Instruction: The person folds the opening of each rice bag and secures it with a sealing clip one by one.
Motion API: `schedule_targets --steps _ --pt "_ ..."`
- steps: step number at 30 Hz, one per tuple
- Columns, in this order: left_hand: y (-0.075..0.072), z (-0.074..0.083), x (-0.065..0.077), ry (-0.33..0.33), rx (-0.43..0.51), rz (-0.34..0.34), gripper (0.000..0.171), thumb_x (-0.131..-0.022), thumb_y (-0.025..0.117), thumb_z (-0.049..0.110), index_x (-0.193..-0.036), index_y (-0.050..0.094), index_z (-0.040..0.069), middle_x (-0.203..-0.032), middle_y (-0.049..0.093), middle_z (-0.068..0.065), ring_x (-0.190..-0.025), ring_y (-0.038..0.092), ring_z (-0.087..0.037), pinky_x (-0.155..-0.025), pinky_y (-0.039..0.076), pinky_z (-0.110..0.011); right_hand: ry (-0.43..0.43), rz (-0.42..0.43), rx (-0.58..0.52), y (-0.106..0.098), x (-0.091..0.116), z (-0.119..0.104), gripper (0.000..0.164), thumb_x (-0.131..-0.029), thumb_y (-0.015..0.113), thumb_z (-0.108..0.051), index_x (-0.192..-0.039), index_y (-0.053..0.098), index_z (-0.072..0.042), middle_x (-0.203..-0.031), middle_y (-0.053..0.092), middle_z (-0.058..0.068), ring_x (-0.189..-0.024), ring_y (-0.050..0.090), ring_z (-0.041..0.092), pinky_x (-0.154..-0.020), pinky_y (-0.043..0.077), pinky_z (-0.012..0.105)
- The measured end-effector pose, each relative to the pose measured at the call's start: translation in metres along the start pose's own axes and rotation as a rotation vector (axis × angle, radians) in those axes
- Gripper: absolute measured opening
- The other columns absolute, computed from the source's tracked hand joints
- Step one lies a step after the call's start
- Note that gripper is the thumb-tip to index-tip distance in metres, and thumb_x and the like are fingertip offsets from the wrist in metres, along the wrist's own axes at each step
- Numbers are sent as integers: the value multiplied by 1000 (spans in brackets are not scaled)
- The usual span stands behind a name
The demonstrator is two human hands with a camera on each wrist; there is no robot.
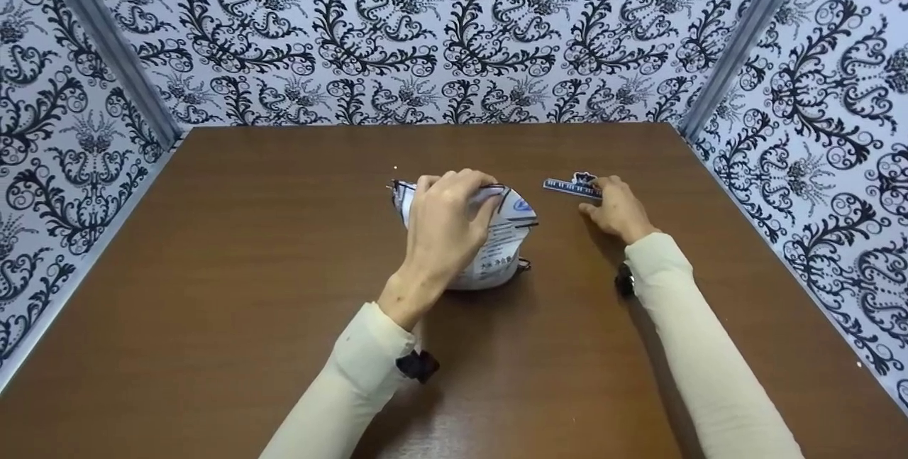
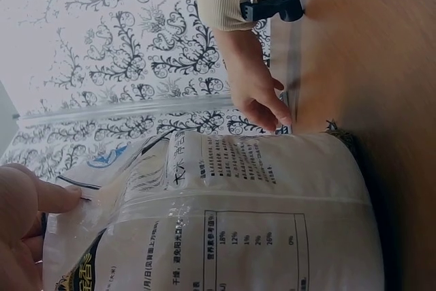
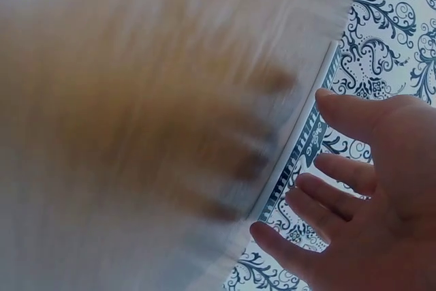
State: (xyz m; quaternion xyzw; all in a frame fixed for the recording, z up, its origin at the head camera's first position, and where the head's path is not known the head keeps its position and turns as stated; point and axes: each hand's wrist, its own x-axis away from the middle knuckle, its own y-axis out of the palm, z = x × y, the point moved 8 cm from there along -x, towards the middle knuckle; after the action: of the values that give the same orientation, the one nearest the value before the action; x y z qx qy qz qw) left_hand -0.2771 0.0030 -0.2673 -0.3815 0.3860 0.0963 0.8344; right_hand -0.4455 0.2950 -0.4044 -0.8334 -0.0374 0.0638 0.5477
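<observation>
A white, clear-edged plastic bag of rice [image 1: 496,253] with printed Chinese text stands on the brown table. My left hand [image 1: 447,214] grips its gathered top, thumb and fingers pinching the film, as the left wrist view also shows. To the right lies a narrow dark blue strip with a piano-key pattern [image 1: 564,187] and a small printed cut-out along its far edge. My right hand [image 1: 617,209] is over the strip's right end. In the right wrist view its spread fingers [image 3: 327,195] and thumb lie close along the strip [image 3: 300,142], not closed round it.
The brown table [image 1: 248,267] runs back to a wall [image 1: 383,33] covered in black-and-white scroll pattern. Grey metal strips [image 1: 745,40] mark the corners, and the side walls carry the same pattern. Dark wrist-worn devices [image 1: 418,365] sit at both cuffs.
</observation>
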Motion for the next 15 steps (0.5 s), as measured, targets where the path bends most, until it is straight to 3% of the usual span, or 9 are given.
schedule_targets --steps 8,15 --pt "2 1 -1 2 1 -11 13 -94 75 22 -106 78 16 -101 80 3 -93 72 -16 -88 46 -35 13 -9 -9 1 -4 6 67 -100 66 -23 -153 39 10 -151 43 35 -141 42 51 -119 34 64" --pt "0 -1 0 -5 -7 -8 14 -94 76 23 -106 78 15 -100 80 3 -93 72 -17 -87 46 -35 19 -60 25 6 -14 4 72 -101 64 -27 -157 34 7 -164 29 32 -152 30 51 -122 29 66"
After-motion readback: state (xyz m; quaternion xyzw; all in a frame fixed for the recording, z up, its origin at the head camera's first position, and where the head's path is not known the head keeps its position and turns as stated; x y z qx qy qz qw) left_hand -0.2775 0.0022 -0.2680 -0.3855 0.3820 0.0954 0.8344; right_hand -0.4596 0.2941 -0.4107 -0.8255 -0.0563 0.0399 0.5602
